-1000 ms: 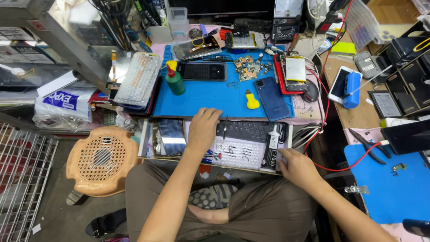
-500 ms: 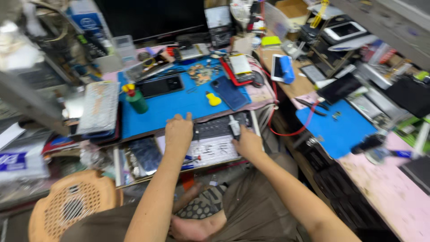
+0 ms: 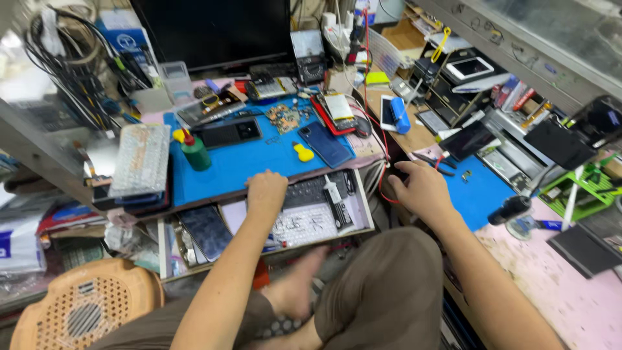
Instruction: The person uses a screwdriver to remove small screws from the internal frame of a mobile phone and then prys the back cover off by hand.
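The left hand (image 3: pixel 267 192) still rests, fingers loosely together, on the open drawer (image 3: pixel 304 217). The right hand (image 3: pixel 420 189) has left the drawer, now beside the red wire (image 3: pixel 383 188), fingers curled, holding nothing.

An open drawer (image 3: pixel 360 209) is sitting pulled out under the blue-matted table edge at the frame's centre, shallow and pale-rimmed. Inside it, a dark keyboard (image 3: pixel 313 190) is lying flat toward the back, with a white printed sheet (image 3: pixel 306 225) lying in front.
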